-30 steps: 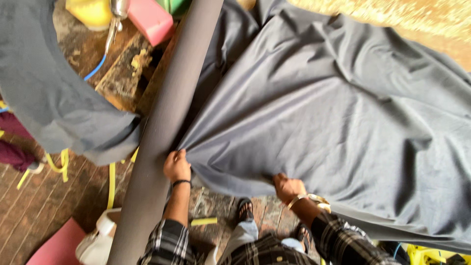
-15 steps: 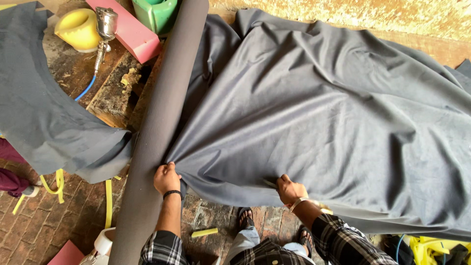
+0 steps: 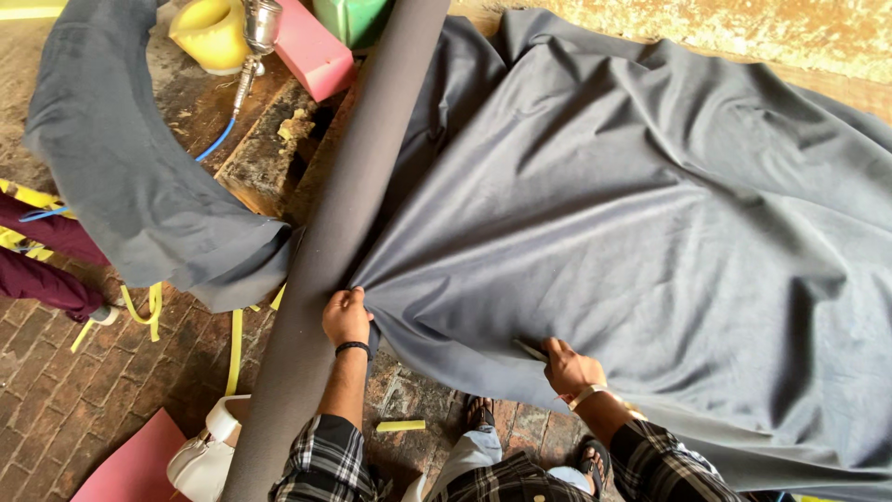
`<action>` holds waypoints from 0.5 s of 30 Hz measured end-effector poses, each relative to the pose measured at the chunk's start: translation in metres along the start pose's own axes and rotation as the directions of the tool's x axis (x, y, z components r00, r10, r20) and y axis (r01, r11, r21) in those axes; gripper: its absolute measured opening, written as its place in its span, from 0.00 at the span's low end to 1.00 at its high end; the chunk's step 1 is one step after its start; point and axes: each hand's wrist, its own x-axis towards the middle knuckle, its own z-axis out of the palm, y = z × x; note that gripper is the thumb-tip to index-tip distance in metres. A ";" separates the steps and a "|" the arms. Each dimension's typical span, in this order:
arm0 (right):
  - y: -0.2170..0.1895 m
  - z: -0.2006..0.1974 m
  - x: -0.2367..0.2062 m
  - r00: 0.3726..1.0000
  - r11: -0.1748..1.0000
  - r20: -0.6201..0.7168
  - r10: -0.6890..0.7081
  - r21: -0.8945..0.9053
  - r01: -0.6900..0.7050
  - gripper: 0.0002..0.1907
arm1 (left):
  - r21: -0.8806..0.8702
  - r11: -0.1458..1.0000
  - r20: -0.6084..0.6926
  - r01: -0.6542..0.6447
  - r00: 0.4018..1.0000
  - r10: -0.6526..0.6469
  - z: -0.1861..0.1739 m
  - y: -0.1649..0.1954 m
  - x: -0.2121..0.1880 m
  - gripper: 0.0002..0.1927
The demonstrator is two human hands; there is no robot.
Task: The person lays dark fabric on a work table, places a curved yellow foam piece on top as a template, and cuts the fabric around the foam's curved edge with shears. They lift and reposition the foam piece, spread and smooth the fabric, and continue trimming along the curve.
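A wide grey cloth [image 3: 650,232] covers most of the right side, spread in loose folds and running up under a long grey roll [image 3: 344,232] that slants from the top centre down to the bottom left. A second piece of the same grey fabric [image 3: 130,177] curves in an arc at the left, over a worn wooden bench [image 3: 265,153]. The floor [image 3: 56,409] is red brick. At the top stand a pink block [image 3: 311,51], a yellow jug [image 3: 209,33] and a green container [image 3: 358,17], with a metal spray gun [image 3: 255,37] on a blue hose [image 3: 216,141] among them. A pink sheet [image 3: 130,465] and a white jug [image 3: 204,455] lie at the bottom left, yellow strips [image 3: 232,349] trail near the roll, and a small yellow piece [image 3: 400,426] lies on the bricks. The left hand [image 3: 347,316], a dark band at its wrist, is closed on the cloth's edge right beside the roll. The right hand [image 3: 569,365], wearing a metal bracelet, pinches the same edge further right, fingers closed on a fold. Both sleeves are plaid, and sandalled feet show below.
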 end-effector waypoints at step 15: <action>0.005 0.000 0.004 0.984 0.988 0.107 0.145 -0.073 -0.138 0.14 | -0.022 0.967 -0.094 -0.254 0.963 0.251 -0.017 0.034 0.004 0.09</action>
